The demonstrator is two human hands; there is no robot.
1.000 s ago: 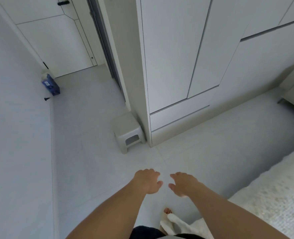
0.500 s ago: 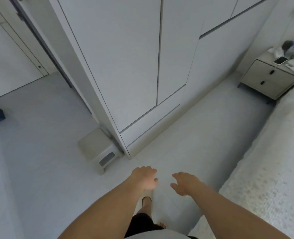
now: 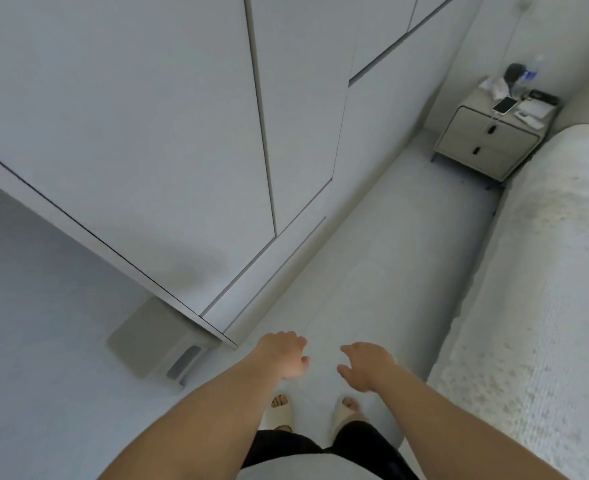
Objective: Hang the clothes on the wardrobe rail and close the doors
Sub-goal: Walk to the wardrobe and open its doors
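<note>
The view has swung right since a moment ago: the far door is gone and the grey plastic step stool (image 3: 161,344) sits low left beside the tall white wardrobe (image 3: 147,133), its doors shut. Left hand (image 3: 282,355) and right hand (image 3: 365,367) hang over the pale tiled floor (image 3: 372,254), each grip loose, fingers apart, empty. No clothes visible. Beige two-drawer nightstand (image 3: 487,140), then white textured bed (image 3: 545,271).
</note>
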